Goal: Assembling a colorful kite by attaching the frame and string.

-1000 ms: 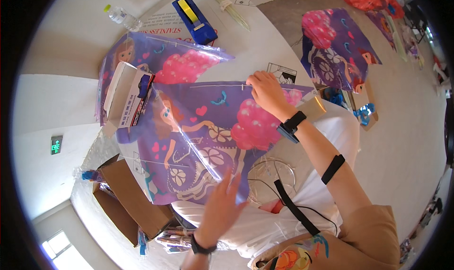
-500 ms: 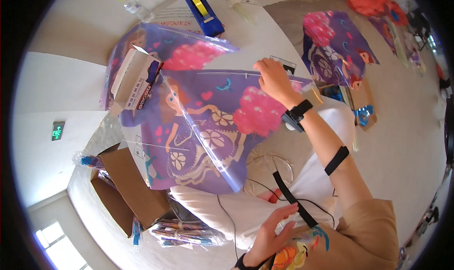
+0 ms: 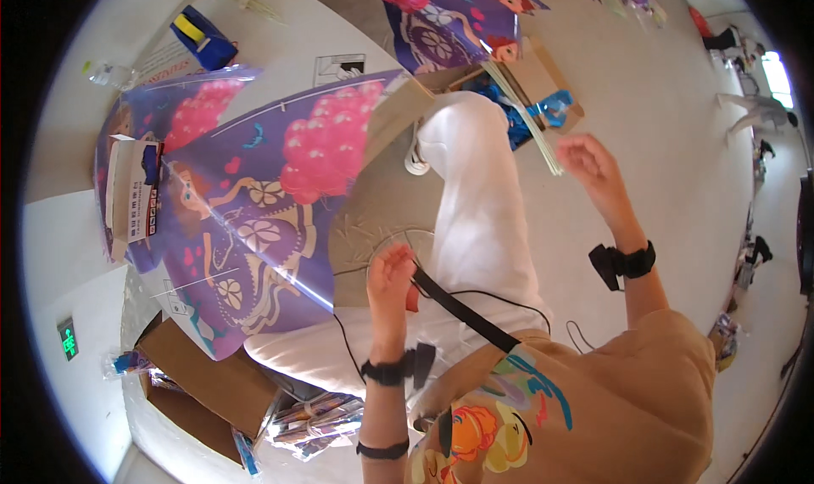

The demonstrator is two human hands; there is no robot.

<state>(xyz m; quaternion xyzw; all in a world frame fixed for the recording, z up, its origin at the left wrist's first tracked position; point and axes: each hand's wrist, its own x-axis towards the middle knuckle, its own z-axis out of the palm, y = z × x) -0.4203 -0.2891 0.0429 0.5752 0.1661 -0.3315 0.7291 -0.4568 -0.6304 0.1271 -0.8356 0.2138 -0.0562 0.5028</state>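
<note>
My right hand [image 3: 591, 172] is raised at the right, fingers loosely bent and nothing visible in them. Its fingertips are close to the ends of a bundle of thin pale sticks [image 3: 527, 119]. Over my lap is my left hand [image 3: 391, 279], its fingers half curled and apart, next to a black strap [image 3: 466, 314] hanging from my shirt. A purple kite sheet [image 3: 280, 221], printed with a figure in a gown and pink balloons, lies across the table and my knee. A thin white rod runs along its top edge. Neither hand touches it.
On the table are an open white carton [image 3: 134, 187], a blue tape dispenser [image 3: 203, 39] and a clear bottle [image 3: 108, 74]. Another printed sheet [image 3: 441, 26] lies on the floor beside a cardboard box [image 3: 564, 81]. A brown box [image 3: 208, 374] stands at lower left.
My right hand has left the kite sheet's top edge and swung right towards the sticks. My left hand has risen over my lap. The view has turned right.
</note>
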